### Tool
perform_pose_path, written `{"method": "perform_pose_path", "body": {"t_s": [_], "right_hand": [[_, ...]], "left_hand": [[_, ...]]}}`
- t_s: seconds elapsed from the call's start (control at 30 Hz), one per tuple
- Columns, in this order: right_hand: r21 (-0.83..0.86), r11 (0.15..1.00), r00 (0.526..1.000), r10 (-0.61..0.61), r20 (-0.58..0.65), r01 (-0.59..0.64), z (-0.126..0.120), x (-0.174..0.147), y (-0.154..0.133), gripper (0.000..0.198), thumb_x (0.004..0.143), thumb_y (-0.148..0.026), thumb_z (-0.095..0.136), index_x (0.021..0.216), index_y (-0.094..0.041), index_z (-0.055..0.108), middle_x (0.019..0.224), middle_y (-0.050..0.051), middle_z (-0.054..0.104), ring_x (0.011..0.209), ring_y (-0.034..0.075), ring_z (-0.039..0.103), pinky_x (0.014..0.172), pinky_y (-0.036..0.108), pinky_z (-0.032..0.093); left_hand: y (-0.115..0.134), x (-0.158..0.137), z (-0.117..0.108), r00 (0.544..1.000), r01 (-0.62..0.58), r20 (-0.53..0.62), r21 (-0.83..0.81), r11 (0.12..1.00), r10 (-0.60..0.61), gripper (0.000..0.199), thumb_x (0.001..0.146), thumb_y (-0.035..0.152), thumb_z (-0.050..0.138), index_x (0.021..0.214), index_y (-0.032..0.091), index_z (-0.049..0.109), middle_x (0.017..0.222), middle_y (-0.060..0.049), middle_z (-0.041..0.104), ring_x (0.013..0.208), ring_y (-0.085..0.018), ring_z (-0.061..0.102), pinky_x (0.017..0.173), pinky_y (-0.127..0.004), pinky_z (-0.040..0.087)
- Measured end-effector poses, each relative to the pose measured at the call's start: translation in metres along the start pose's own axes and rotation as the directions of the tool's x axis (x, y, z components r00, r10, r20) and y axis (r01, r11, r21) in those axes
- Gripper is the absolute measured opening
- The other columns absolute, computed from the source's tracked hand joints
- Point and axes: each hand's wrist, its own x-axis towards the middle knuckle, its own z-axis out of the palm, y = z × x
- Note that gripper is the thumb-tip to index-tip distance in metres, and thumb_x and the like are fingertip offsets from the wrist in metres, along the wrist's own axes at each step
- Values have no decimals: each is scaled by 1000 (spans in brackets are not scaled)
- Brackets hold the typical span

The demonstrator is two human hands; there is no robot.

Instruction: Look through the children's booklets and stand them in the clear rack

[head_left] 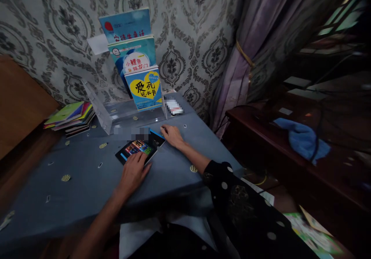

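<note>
Bench (84, 166): clear stand (101, 114) with three upright books (144, 91); dark booklet (136, 150) flat before it.
The bench, cloth-covered, carries every item noted. Standing so far: the three upright books, stepped one before another towards the stand's right side. Lying flat outside the stand: a colourful stack (69, 114) to its left, no hand on it, and the dark booklet. The left hand (133, 171) rests on the booklet's near part, its fingers laid out rather than clenched. The right hand (173, 136) is at a blue-edged dark piece (157, 137) just beside (second booklet or part of the first, cannot tell); its fingers are bent, grip not determinable. Judged: handling of the booklet is unfinished, one hand being on it.
</note>
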Motion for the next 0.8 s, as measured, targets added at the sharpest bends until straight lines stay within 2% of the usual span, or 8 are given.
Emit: {"method": "perform_pose_path", "body": {"t_s": [0.2, 0.4, 0.63, 0.8], "right_hand": [[4, 1000, 1000, -18, 14, 18, -2, 0, 1, 34, 103, -30, 43, 91, -18, 72, 81, 6, 73, 77, 19, 65, 71, 28, 38], [100, 994, 999, -41, 28, 38, -5, -1, 6, 36, 104, -31, 42, 88, -18, 71, 67, 3, 69, 71, 17, 64, 69, 26, 40], [89, 995, 999, -42, -10, 42, -5, -2, 6, 37, 104, -32, 42, 85, -19, 71, 69, 3, 71, 72, 18, 65, 68, 27, 41], [152, 988, 998, -32, -53, 40, -7, -3, 9, 40, 104, -34, 39, 89, -20, 72, 70, 4, 72, 75, 19, 67, 71, 27, 45]], "left_hand": [[13, 37, -1, 988, 56, 136, 138, 989, -75, 28, 96, 32, 58, 119, 17, 62, 122, -14, 66, 112, -30, 62, 97, -45, 50], [24, 58, -8, 955, 32, 283, 203, 979, -90, 28, 100, 33, 49, 113, 13, 65, 117, -16, 67, 112, -30, 63, 96, -43, 50], [25, 59, -7, 959, 6, 277, 168, 986, -53, 28, 102, 29, 44, 104, 11, 66, 108, -19, 69, 106, -31, 65, 86, -41, 53], [25, 60, -10, 962, 12, 270, 139, 990, -49, 28, 101, 25, 41, 102, 12, 66, 104, -18, 70, 103, -31, 66, 80, -39, 54]]}}
